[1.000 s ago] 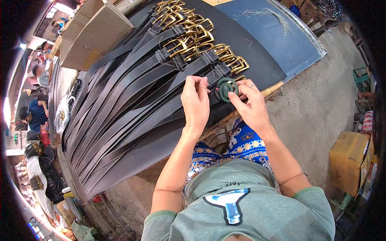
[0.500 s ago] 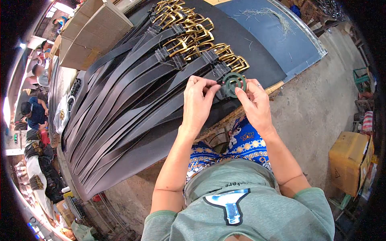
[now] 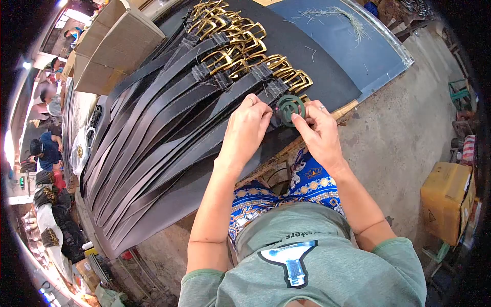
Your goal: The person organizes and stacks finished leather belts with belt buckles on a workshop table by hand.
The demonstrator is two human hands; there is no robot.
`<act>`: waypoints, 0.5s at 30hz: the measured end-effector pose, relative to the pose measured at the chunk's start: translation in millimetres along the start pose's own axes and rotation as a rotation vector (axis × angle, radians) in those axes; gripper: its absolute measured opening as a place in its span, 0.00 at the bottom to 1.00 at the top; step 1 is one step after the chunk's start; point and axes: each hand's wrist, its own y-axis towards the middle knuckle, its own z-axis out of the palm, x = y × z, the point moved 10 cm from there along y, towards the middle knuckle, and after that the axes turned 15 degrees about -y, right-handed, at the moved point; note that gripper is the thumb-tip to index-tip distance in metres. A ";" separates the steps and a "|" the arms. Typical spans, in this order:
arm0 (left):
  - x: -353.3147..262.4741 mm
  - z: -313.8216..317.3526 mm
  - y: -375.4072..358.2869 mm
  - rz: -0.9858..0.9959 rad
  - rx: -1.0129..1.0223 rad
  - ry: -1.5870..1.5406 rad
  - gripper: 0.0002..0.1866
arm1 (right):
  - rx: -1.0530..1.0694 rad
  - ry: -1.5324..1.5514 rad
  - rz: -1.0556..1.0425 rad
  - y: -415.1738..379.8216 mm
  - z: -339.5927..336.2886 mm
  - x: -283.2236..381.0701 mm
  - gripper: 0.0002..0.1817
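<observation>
A dark green spiral, apparently a mosquito coil (image 3: 299, 121), is held up in front of the belt buckles. My right hand (image 3: 321, 134) pinches its near right side between thumb and fingers. Just left of the coil, my left hand (image 3: 247, 128) is closed, thumb against fingers. Something small and dark seems to be at its fingertips, but I cannot make it out. Beneath and beyond both hands, many black leather belts (image 3: 153, 115) with white stitching lie fanned out. Their gold buckles (image 3: 245, 43) are bunched at the far end.
The belts lie on a dark sheet-covered table (image 3: 327, 77) with a wooden edge. Loose threads (image 3: 337, 16) lie at its far side. An open cardboard box (image 3: 115, 53) stands at the back left, another box (image 3: 447, 197) on the right. Several people work at the far left.
My left hand has drawn slightly left and back from the coil. The coil has shifted a little left and turned in my right hand, now showing its spiral.
</observation>
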 end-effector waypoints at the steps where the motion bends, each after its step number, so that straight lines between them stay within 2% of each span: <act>1: 2.8 -0.7 1.2 -0.038 0.026 -0.010 0.04 | 0.001 -0.009 -0.007 -0.5 1.4 0.4 0.08; 7: 8.2 0.0 0.2 -0.083 0.017 -0.068 0.03 | -0.032 -0.025 -0.070 -1.9 1.7 2.6 0.10; 15: 11.9 -3.3 -10.7 -0.011 -0.139 -0.091 0.05 | -0.005 -0.048 -0.065 -3.3 3.7 5.9 0.10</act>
